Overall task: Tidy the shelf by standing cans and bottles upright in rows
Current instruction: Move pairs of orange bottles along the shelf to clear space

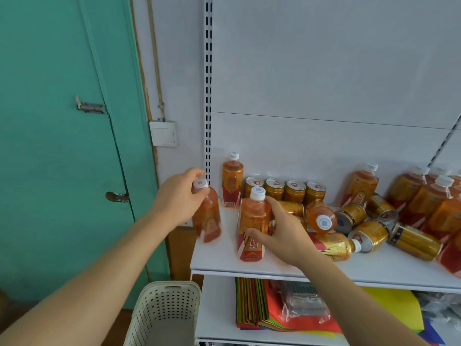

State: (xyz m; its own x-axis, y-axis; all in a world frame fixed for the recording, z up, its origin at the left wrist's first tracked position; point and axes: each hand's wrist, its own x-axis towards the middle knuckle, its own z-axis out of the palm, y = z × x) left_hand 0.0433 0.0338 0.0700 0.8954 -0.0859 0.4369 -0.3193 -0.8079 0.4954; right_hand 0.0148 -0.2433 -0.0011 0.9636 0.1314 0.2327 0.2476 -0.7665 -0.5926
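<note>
The left hand (178,196) grips a tilted orange plastic bottle (207,216) near its cap; the right hand (284,231) holds an upright one (253,226) just right, both near of the standing bottle (232,181).

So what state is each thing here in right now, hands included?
Left hand: grips a tilted bottle near its cap.
Right hand: holds an upright bottle.
Back bottle: standing upright.
Four cans: upright in a row.
Capped bottle: lying down.
Gold can: on its side.
Door: shut.
</note>
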